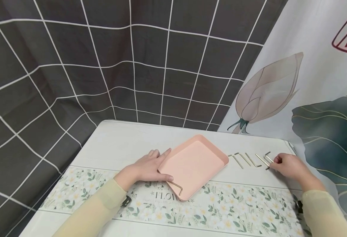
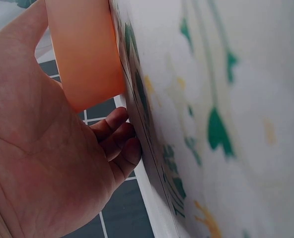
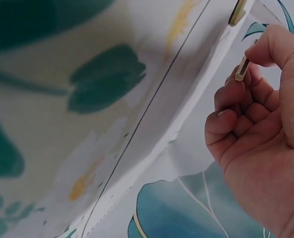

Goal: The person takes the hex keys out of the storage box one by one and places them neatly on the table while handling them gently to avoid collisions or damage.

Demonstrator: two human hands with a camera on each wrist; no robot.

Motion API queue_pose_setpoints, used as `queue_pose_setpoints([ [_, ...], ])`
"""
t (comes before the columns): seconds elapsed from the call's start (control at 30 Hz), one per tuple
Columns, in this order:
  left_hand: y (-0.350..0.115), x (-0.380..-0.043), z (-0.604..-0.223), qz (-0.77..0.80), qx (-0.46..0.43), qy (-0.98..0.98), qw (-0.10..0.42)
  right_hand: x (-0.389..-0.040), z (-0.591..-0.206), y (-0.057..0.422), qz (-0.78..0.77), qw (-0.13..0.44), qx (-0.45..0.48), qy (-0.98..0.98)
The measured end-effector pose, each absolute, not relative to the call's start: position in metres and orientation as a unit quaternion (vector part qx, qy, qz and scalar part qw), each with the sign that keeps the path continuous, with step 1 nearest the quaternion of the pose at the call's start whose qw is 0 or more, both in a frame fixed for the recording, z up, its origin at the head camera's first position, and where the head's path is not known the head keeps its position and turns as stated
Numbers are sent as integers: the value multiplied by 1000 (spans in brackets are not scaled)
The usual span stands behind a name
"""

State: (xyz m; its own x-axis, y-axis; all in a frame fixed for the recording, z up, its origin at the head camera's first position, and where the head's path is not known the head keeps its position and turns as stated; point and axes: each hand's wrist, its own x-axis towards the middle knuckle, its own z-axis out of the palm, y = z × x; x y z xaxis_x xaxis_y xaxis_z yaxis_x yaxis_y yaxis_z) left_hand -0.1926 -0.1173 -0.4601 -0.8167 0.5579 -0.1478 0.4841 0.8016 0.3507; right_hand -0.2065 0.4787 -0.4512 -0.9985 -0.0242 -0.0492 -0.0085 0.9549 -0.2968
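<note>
My left hand (image 1: 149, 168) rests against the left corner of a pink tray (image 1: 195, 164). Its straight thumb and index finger lie along two sides of that corner, and the other fingers are loosely bent beside it. One brass-coloured hex key (image 1: 176, 185) lies by the tray's front corner, near the thumb. At the right end of the table, my right hand (image 1: 290, 167) pinches another hex key (image 3: 242, 69) between thumb and fingers; one end of it sticks out. Several L-shaped hex keys (image 1: 247, 159) lie in a row between tray and right hand.
A white table (image 1: 126, 143) with a floral printed band (image 1: 235, 207) carries everything. Behind it and at the left hangs a dark curtain (image 1: 149, 82) with a white grid. A white curtain (image 1: 318, 79) with flower and leaf prints hangs at the right, close to the right hand.
</note>
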Motion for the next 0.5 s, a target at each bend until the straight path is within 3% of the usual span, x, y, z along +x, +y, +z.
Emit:
queue_pose_setpoints([
  [0.5, -117, -193, -461, 150, 279, 941, 121, -216, -454, 482, -149, 44, -21, 988],
])
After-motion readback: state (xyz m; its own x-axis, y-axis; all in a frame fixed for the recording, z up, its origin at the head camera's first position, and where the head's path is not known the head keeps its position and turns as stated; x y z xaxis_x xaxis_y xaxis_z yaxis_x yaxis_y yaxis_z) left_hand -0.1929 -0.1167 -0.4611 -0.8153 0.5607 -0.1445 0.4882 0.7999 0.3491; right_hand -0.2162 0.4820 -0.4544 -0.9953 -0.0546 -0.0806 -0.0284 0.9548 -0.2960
